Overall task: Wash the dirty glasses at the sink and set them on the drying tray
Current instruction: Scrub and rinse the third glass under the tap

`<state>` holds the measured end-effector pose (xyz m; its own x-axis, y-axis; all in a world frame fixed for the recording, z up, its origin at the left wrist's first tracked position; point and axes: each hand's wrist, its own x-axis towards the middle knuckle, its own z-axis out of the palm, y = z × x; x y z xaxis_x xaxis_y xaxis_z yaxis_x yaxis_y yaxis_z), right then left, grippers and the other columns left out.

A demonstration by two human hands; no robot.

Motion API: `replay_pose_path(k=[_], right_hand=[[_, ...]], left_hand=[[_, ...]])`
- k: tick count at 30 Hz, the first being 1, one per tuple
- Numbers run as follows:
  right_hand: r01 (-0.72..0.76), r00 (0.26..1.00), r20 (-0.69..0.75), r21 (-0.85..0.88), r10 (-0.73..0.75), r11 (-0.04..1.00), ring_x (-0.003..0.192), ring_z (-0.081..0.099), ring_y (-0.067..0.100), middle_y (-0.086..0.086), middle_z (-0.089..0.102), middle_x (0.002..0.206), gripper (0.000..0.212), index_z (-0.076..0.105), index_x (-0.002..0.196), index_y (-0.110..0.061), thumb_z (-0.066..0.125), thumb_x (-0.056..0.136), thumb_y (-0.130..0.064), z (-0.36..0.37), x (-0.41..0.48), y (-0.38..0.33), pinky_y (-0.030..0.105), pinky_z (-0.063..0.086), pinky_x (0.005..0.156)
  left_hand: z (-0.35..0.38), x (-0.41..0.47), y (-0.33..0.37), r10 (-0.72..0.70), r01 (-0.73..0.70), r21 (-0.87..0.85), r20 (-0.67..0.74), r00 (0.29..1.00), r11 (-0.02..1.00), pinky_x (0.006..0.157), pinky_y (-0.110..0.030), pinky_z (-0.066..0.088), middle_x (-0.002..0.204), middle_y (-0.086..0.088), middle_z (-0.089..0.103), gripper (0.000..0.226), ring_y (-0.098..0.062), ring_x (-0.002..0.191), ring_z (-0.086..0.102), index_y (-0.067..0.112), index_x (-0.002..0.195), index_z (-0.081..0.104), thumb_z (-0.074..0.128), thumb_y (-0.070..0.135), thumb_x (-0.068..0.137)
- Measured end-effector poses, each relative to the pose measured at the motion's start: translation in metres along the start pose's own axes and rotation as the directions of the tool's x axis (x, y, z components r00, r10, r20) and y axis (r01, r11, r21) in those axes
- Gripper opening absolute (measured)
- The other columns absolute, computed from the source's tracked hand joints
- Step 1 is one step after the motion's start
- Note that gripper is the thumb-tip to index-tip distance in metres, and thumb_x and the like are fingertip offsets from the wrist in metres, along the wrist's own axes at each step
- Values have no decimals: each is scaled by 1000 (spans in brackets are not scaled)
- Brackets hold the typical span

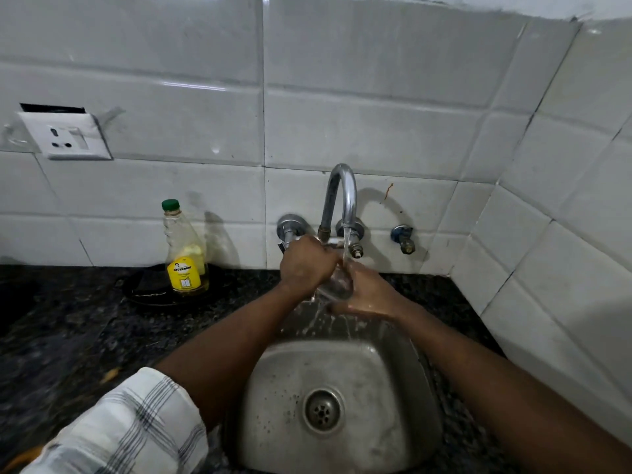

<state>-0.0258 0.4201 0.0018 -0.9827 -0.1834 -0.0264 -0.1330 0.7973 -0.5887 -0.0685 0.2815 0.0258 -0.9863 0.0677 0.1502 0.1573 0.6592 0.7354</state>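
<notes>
A clear drinking glass [337,283] is held tilted under the running tap [343,196], above the back of the steel sink [270,422]. My left hand [306,263] is closed over its upper part, at or inside the rim. My right hand [367,292] cups the glass from the right and below, its fingers wet. Water streams from the spout onto the glass and splashes down into the basin. Most of the glass is hidden by my two hands.
A bottle of yellow dish liquid [184,251] with a green cap stands on a dark round tray [143,294] on the black granite counter [68,330], left of the sink. White tiled walls close in behind and to the right. A wall socket [65,136] sits upper left.
</notes>
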Motion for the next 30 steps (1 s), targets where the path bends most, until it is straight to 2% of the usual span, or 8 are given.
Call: replay_pose_path(k=[2,8,13,15,20,26,28,30], right_hand=[[37,983,-143,-450,-113,892,97,62,20,0,64,112,76,49,132,-15,82,69,-44,0,8,-3,35,54,83],[0,1000,-30,-68,-2,998,86,65,12,-4,67,99,64,57,119,-18,87,62,-25,-19,13,-11,27,56,75],[40,957,-236,-470,-170,882,91,64,21,2,66,105,69,52,127,-17,82,65,-20,-1,19,-20,38,58,78],[25,952,-254,-486,-169,873,93,64,22,3,65,106,71,49,128,-18,81,65,-21,3,20,-16,38,58,79],[45,998,-37,-153,-51,987,81,62,7,-9,64,93,53,62,110,-22,85,62,-22,-15,15,-18,17,48,67],[29,953,-244,-521,-181,853,102,63,23,3,65,113,70,51,128,-18,81,66,-24,-1,11,-21,35,53,85],[40,981,-155,-443,-121,895,93,65,20,0,67,104,66,54,123,-18,82,64,-26,-7,11,-20,32,55,79],[17,998,-56,-294,-35,956,85,66,17,-3,68,96,58,60,114,-19,85,61,-26,-12,13,-17,27,54,71]], left_hand=[[0,2,-3,9,-10,-59,-16,1000,998,58,-26,38,60,-2,57,33,-17,60,55,12,62,59,55,27,92],[-5,3,-32,462,-473,-117,-111,880,873,63,-20,46,78,1,68,27,-7,69,61,11,88,70,60,34,93],[3,5,-16,67,-76,-72,-123,990,994,52,-24,35,65,-1,63,38,-17,61,60,17,62,59,51,32,96],[3,5,-13,34,-41,-76,-94,995,996,50,-25,33,64,-2,61,40,-14,58,57,18,61,58,50,32,97],[3,-5,-39,503,-523,-51,-210,838,851,61,-26,46,76,-3,69,30,-16,67,61,11,84,71,56,35,92],[13,9,-18,94,-98,-43,-86,992,994,70,-34,51,77,-12,70,46,-27,74,66,8,75,71,42,37,95],[15,5,-28,247,-259,-80,-132,960,963,69,-30,49,78,-9,71,49,-22,72,65,11,80,73,40,43,95],[13,-3,-44,520,-543,-65,-216,827,837,65,-27,46,79,-4,70,41,-17,70,62,11,89,73,45,41,95]])
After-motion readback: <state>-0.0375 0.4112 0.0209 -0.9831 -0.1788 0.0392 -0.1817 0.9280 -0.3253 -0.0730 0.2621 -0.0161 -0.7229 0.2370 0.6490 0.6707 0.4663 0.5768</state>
